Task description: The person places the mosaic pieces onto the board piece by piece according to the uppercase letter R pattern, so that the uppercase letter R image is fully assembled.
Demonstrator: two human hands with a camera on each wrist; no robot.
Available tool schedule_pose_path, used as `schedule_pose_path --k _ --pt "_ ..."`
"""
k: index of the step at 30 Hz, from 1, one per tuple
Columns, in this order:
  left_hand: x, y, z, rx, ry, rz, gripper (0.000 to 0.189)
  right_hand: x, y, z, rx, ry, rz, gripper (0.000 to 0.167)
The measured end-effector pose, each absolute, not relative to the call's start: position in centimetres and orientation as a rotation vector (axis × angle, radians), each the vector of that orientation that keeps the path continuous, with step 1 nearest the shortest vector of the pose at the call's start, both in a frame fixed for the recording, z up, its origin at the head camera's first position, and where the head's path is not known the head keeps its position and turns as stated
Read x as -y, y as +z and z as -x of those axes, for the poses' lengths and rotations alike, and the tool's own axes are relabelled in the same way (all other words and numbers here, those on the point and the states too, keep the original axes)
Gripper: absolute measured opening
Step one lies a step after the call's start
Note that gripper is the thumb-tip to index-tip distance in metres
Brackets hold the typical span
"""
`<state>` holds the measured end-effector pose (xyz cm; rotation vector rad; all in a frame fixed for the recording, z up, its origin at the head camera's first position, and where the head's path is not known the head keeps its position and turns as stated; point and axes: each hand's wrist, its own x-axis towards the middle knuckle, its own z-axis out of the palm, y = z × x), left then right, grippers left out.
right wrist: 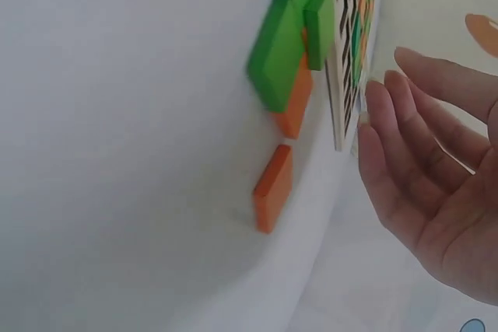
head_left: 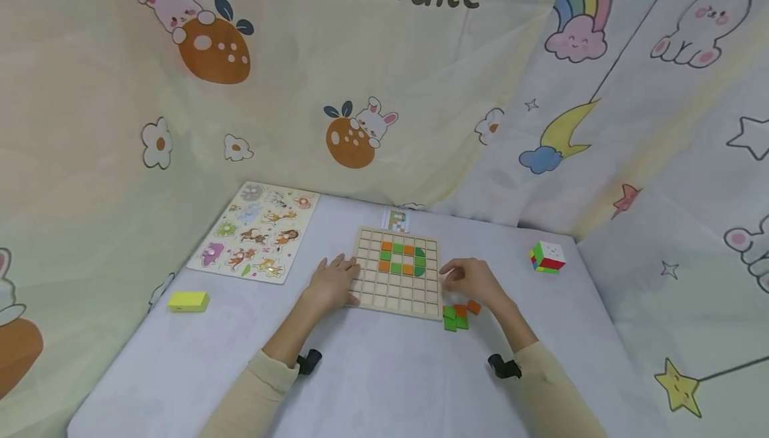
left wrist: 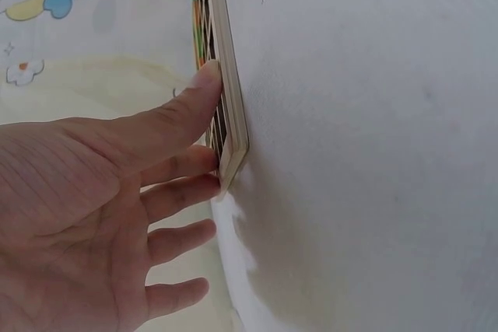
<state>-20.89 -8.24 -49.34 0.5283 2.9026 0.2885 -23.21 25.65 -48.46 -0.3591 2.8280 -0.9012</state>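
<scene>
The wooden grid board (head_left: 396, 302) is lying toward the far edge of the surface (head_left: 384, 384), squarely in front of the person, probably so that both hands can reach it easily. The left hand (head_left: 330, 284) is straddling the board's near left corner with its grip spread, the thumb lying at the near edge and the fingers reaching along the left one; it seems to be steadying the board against sliding rather than lifting it. The right hand (head_left: 477, 281) is hovering just beside the board's right edge, its grip loosely curved, with a gap between thumb and fingers and no piece showing there in the right wrist view. Below it, green loose tiles (head_left: 450, 324) and orange loose tiles (head_left: 474, 307) are lying by the board's near right corner, partly overlapping, likely kept there for easy picking. Set tiles (head_left: 396, 268) are sitting in the grid cells toward the far edge, forming a ring whose rounded pieces are making its right side. A pattern card (head_left: 398, 220) is lying against the board's far edge, seemingly where it can be glanced at, though its print is showing too small to compare fully.
</scene>
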Motion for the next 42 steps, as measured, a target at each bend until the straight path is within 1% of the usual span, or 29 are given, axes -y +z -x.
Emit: schedule_pose_path --k 7,12,15,22,26,32,37,42 --pt "8.2 -49.5 20.9 -2.898 0.279 -0.529 0.086 -26.7 -49.1 21.2 -2.73 -0.889 0.308 0.03" --pt "8.2 -49.5 21.0 -2.895 0.272 -0.538 0.085 -26.9 -49.4 20.6 -2.698 -0.891 0.289 0.033" --pt "8.3 -49.6 21.1 -2.899 0.27 -0.538 0.086 -26.9 -49.6 20.6 -2.673 -0.876 0.321 0.036" --pt "8.3 -49.9 21.3 -2.895 0.268 -0.53 0.086 -27.1 -49.7 21.3 -2.656 -0.864 0.484 0.029" --pt "8.3 -50.0 21.3 -2.89 0.254 -0.525 0.086 -27.1 -49.7 21.8 -2.664 -0.878 0.489 0.025" --pt "8.3 -49.9 21.2 -2.893 0.224 -0.517 0.087 -26.5 -49.6 22.5 -2.703 -0.932 0.431 0.026" --pt "8.3 -50.1 21.2 -2.9 0.206 -0.522 0.087 -25.7 -49.6 23.3 -2.773 -1.012 0.518 0.023" --pt "8.3 -50.1 21.3 -2.901 0.219 -0.525 0.088 -24.5 -49.4 24.4 -2.784 -1.076 0.609 0.024"
